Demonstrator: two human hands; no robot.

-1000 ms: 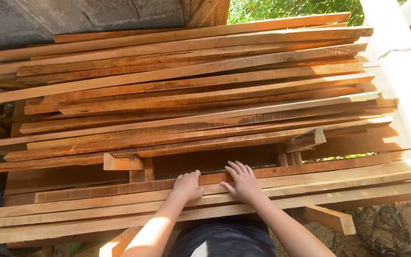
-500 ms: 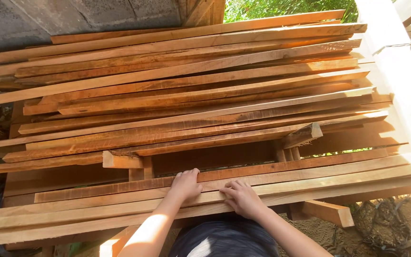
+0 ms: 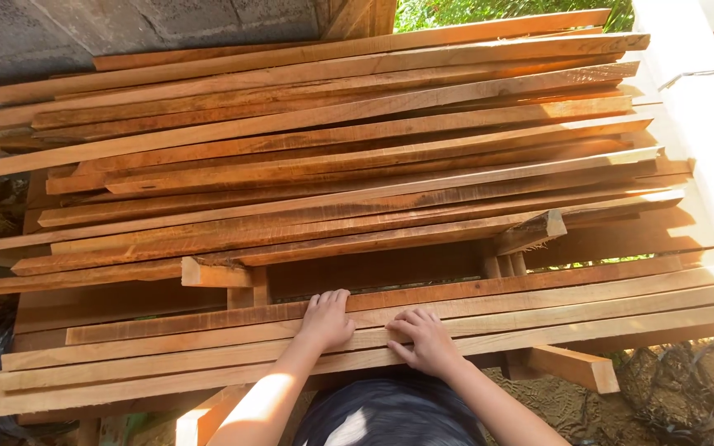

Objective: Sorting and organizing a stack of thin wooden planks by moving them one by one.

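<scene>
At the far left a grey block wall stands behind a wide stack of long wooden planks that runs across the whole view. The left hand lies open and flat, fingers spread, on the near planks at the front of the stack, and just beside it the right hand rests open, its fingertips pressing the same planks. To the right, a pale post rises past the plank ends.
</scene>
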